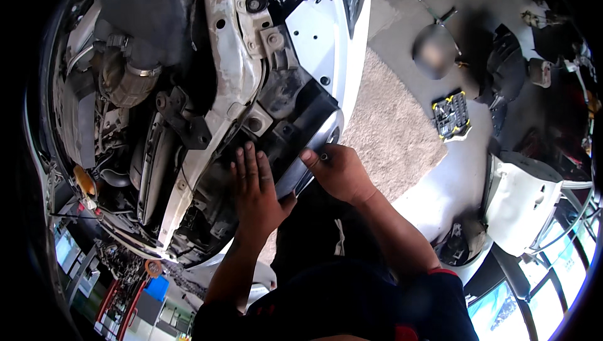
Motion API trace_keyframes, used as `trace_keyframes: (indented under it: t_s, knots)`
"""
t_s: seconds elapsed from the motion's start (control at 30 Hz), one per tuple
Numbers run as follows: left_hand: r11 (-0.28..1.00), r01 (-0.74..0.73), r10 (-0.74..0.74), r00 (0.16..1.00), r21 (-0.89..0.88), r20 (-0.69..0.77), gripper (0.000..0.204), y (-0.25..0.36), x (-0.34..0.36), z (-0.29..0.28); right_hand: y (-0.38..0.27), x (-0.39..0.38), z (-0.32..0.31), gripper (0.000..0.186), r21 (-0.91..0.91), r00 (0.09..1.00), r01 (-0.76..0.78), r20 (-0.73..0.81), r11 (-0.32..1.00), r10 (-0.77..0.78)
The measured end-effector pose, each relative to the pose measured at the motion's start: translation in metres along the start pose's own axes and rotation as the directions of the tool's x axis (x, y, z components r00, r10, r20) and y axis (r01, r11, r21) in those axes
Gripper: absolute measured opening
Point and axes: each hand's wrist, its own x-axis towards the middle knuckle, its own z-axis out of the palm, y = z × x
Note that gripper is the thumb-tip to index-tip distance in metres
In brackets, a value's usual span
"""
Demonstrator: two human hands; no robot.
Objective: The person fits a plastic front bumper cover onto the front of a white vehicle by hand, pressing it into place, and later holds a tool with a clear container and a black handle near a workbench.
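Note:
I look down into the open front of a white car (317,33) with its engine bay exposed. My left hand (254,187) lies flat, fingers spread, on a dark plastic panel (295,108) just below the white front crossmember (213,108). My right hand (336,168) pinches a small dark fastener between thumb and forefinger at the edge of a grey curved trim piece (311,159), close beside the left hand.
A beige mat (389,127) lies on the concrete floor. On the floor beyond it sit a yellow-and-black socket set (451,115) and a round grey pan (433,49). Loose white body panels (521,203) and dark parts stand at the right.

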Motion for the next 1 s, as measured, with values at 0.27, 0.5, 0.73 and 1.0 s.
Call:
trace_keyframes:
  t_s: [0.27, 0.5, 0.73, 1.0]
  knots:
    - [0.99, 0.104, -0.1, 0.994, 0.095, -0.044, 0.102, 0.013, 0.0, 0.002, 0.02, 0.05, -0.082, 0.043, 0.358, 0.994, 0.099, 0.015, 0.928, -0.111]
    - [0.954, 0.266, -0.243, 0.956, 0.139, -0.165, 0.098, 0.042, 0.038, 0.009, 0.029, 0.08, -0.082, 0.048, 0.421, 0.972, 0.081, 0.168, 0.903, -0.165]
    - [0.924, 0.29, -0.243, 0.949, 0.251, -0.202, 0.093, 0.043, 0.046, 0.015, 0.034, 0.085, -0.081, 0.047, 0.316, 0.964, 0.177, 0.137, 0.932, -0.23]
    - [0.942, 0.234, -0.182, 0.959, 0.243, -0.217, 0.089, 0.034, 0.049, 0.019, 0.023, 0.09, -0.087, 0.056, 0.176, 0.963, 0.187, 0.161, 0.966, -0.216]
